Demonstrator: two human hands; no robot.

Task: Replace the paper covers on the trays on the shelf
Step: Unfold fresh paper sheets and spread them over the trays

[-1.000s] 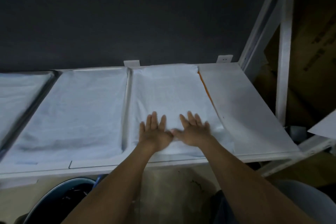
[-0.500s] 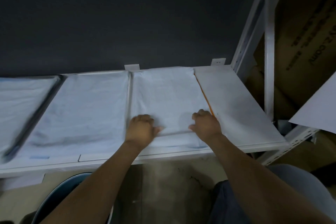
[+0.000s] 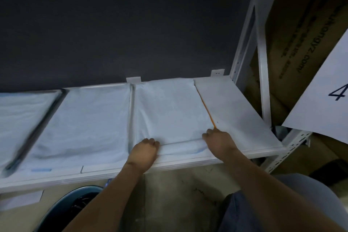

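So at 9 o'clock on the shelf there's a dark-rimmed tray under white paper, with another covered one just beside it. Your left hand is curled into a fist, gripping the near-left corner of the paper cover that sits dead centre. Your right hand is curled the same way on the near-right corner, around 4 o'clock of that cover, touching the end of an orange strip. The paper's creased between your hands. A flat white sheet lies at 3 o'clock, and a dark bin sits below at 7.
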